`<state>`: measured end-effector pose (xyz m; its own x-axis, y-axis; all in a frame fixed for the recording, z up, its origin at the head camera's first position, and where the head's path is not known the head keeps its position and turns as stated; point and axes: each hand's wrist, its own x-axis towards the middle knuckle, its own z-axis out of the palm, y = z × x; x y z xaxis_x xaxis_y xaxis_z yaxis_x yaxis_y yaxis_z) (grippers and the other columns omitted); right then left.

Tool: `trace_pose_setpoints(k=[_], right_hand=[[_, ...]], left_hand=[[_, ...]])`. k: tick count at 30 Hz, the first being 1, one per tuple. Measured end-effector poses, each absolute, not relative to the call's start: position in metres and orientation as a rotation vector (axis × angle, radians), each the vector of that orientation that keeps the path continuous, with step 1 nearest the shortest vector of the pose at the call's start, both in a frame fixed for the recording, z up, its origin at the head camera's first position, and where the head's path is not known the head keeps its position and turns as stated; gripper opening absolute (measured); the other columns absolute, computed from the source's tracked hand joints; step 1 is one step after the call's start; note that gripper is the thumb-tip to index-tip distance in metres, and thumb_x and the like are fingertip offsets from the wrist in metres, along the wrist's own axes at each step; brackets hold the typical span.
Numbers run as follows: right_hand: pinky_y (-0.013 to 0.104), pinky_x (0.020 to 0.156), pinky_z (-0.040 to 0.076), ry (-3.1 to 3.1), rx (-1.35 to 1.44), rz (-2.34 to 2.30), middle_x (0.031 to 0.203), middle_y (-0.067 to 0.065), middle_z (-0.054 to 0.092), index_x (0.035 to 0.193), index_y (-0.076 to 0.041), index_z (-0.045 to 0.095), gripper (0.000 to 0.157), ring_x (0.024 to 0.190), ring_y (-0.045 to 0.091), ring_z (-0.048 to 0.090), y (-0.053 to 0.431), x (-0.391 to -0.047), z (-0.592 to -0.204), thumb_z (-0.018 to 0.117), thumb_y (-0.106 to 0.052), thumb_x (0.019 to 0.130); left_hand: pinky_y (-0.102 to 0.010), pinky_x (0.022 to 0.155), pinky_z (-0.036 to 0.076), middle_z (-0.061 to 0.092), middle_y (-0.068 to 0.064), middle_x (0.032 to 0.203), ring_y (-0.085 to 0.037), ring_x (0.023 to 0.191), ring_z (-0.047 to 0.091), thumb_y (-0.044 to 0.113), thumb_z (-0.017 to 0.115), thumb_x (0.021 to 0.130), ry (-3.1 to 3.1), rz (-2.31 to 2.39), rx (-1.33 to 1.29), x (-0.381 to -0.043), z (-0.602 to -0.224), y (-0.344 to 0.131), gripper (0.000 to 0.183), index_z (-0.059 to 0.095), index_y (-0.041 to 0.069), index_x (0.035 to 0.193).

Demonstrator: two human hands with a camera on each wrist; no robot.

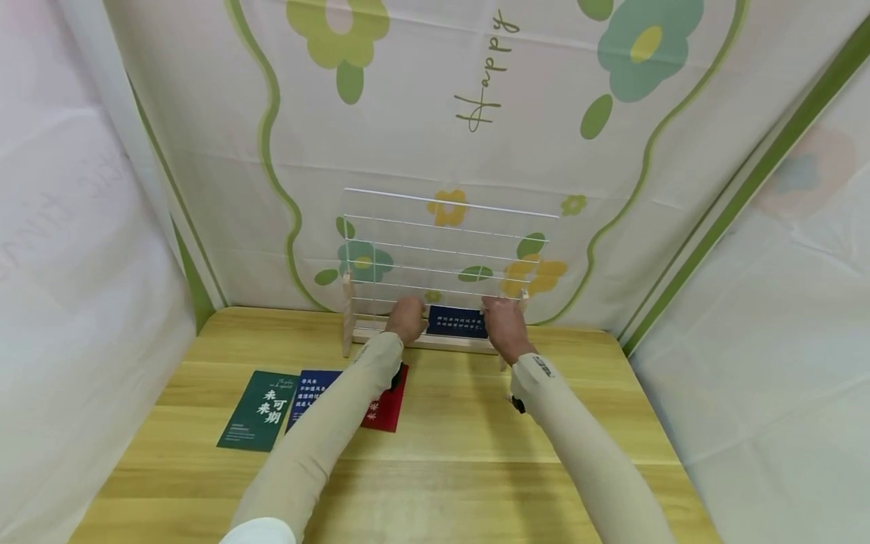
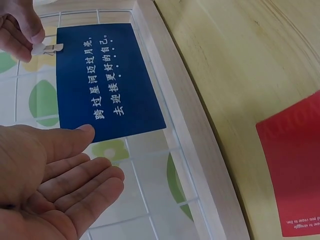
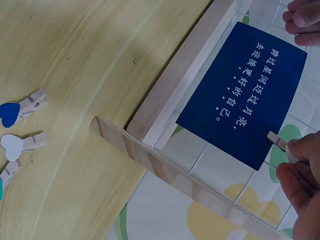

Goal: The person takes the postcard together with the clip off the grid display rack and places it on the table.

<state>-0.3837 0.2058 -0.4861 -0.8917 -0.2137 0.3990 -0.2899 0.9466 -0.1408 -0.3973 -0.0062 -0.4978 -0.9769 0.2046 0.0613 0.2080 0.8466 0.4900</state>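
Note:
A dark blue card (image 1: 457,322) with white Chinese writing lies against the lower part of a white wire grid rack (image 1: 448,203) in a wooden stand. At one top corner of the card, my right hand (image 1: 504,323) pinches a small wooden clothespin (image 3: 278,141) with a white decoration, its tip over the card's edge. My left hand (image 1: 408,320) is beside the opposite top corner. In the left wrist view its thumb tip meets the card's edge, while the other fingers stretch loosely in front of the grid.
On the table to the left lie a green card (image 1: 257,412), a blue card (image 1: 314,389) and a red card (image 1: 384,400), partly behind my left sleeve. Clothespins with a blue heart (image 3: 22,108), a white heart (image 3: 22,145) and a teal decoration (image 3: 7,175) lie near the stand's right foot.

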Motion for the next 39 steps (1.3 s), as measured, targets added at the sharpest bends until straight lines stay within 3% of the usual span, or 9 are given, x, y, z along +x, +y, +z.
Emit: trace_pose_setpoints(k=[4,8,11,19,39], right_hand=[[0.039,0.065,0.058,-2.709,0.375,0.207,0.080,0.013,0.072,0.084,-0.004,0.065,0.008,0.074,0.029,0.070,0.204,-0.386,-0.487,0.067,-0.007,0.091],[0.038,0.065,0.058,-2.704,0.387,0.183,0.079,0.012,0.072,0.081,-0.005,0.064,0.010,0.073,0.028,0.070,0.204,-0.388,-0.488,0.067,-0.005,0.091],[0.037,0.066,0.058,-2.716,0.395,0.188,0.082,0.012,0.073,0.083,-0.004,0.067,0.010,0.075,0.028,0.071,0.205,-0.391,-0.489,0.064,-0.003,0.092],[0.035,0.068,0.059,-2.773,0.365,0.215,0.089,0.014,0.075,0.092,-0.002,0.073,0.016,0.079,0.028,0.072,0.205,-0.394,-0.487,0.059,0.006,0.092],[0.035,0.067,0.060,-2.797,0.361,0.156,0.090,0.012,0.076,0.097,-0.006,0.075,0.015,0.079,0.026,0.073,0.206,-0.392,-0.481,0.061,-0.002,0.095]], left_hand=[[-0.038,0.088,0.055,0.073,-0.011,0.104,-0.028,0.102,0.068,0.008,0.073,0.087,-3.017,-0.818,-0.306,-0.398,-0.498,-0.001,0.016,0.073,0.002,0.102],[-0.037,0.081,0.055,0.073,-0.009,0.091,-0.026,0.092,0.068,0.008,0.073,0.087,-2.996,-0.852,-0.279,-0.398,-0.499,0.002,0.005,0.073,0.003,0.087],[-0.037,0.077,0.055,0.073,-0.008,0.085,-0.026,0.087,0.068,0.008,0.073,0.087,-2.963,-0.859,-0.272,-0.398,-0.500,0.004,0.009,0.071,0.004,0.079],[-0.035,0.076,0.056,0.074,-0.009,0.092,-0.024,0.086,0.069,0.010,0.072,0.088,-2.924,-0.950,-0.225,-0.402,-0.506,0.004,0.005,0.073,0.004,0.089],[-0.032,0.076,0.054,0.072,-0.006,0.090,-0.018,0.082,0.064,0.010,0.069,0.091,-2.896,-0.979,-0.302,-0.406,-0.505,-0.001,0.005,0.069,0.006,0.088]])
